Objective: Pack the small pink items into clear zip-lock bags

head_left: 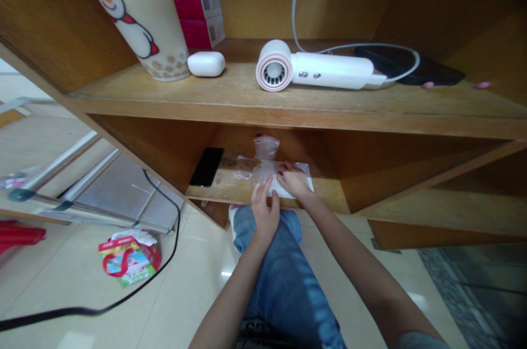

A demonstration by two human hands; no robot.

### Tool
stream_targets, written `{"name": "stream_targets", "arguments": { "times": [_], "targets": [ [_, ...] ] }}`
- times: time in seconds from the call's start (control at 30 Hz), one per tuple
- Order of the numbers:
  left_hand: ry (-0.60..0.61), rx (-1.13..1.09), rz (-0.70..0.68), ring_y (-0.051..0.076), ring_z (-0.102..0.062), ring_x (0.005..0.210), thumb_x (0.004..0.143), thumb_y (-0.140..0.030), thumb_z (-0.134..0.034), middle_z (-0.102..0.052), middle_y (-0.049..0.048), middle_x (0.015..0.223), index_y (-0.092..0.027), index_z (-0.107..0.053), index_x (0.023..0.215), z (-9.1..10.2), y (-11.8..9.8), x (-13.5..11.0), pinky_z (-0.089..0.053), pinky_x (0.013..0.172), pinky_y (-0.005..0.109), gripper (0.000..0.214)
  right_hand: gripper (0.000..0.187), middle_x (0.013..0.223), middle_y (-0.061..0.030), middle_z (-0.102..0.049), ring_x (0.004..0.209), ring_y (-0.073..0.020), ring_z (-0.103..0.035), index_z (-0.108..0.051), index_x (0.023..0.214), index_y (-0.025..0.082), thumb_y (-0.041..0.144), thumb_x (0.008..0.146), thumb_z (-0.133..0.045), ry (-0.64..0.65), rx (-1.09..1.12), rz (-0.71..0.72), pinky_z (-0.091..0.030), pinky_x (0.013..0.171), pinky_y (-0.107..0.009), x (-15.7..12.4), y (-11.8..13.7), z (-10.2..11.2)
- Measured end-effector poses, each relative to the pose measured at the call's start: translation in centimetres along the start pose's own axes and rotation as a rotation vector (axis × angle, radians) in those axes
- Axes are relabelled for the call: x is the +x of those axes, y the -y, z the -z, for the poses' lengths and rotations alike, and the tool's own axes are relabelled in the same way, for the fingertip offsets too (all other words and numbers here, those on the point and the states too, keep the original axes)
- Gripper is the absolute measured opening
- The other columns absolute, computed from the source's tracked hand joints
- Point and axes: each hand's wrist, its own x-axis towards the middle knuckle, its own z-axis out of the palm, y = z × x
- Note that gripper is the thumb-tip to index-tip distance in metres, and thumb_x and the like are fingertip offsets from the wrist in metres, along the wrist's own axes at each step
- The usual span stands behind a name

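Inside the lower compartment, a clear plastic bag (pixel 263 169) lies partly over a white sheet of paper (pixel 284 191). My left hand (pixel 264 209) is open, its fingers stretched apart and touching the near edge of the plastic. My right hand (pixel 294 179) rests over the paper, fingers bent and closed at the right edge of the bag; the exact grip is small and partly hidden. Behind them sits another small clear bag (pixel 267 147), and a crumpled clear packet (pixel 244 174) lies to the left.
A black phone (pixel 207 167) lies left in the compartment. On the shelf above are a drink cup (pixel 160 36), a white earbud case (pixel 206 64), pink boxes (pixel 193 0) and a white hair dryer (pixel 325 69). A black cable (pixel 164 264) and colourful bag (pixel 129 261) lie at left.
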Motion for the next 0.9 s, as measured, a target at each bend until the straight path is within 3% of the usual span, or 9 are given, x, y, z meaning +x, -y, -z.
{"name": "stream_targets", "arguments": {
  "times": [0.63,0.9],
  "targets": [
    [0.000,0.016,0.003,0.019,-0.041,0.119,0.085,-0.021,-0.043,-0.055,0.0068,0.121,-0.019,-0.049,0.120,-0.1,0.2,-0.1,-0.032,0.102,0.040,0.036,0.033,0.108,-0.0128,-0.054,0.102,-0.0250,-0.043,-0.059,0.101,0.016,0.035,0.086,-0.037,-0.105,-0.006,-0.006,-0.030,0.084,-0.035,-0.3,-0.3,-1.3],
    [-0.007,0.024,-0.001,0.019,-0.041,0.118,0.084,-0.021,-0.043,-0.055,0.0075,0.120,-0.018,-0.050,0.119,-0.1,0.3,-0.1,-0.032,0.101,0.041,0.035,0.033,0.107,-0.0122,-0.055,0.101,-0.0255,-0.043,-0.060,0.100,0.018,0.036,0.087,-0.036,-0.140,0.022,-0.016,-0.028,0.085,-0.036,-0.5,-0.1,-0.5]
  ]
}}
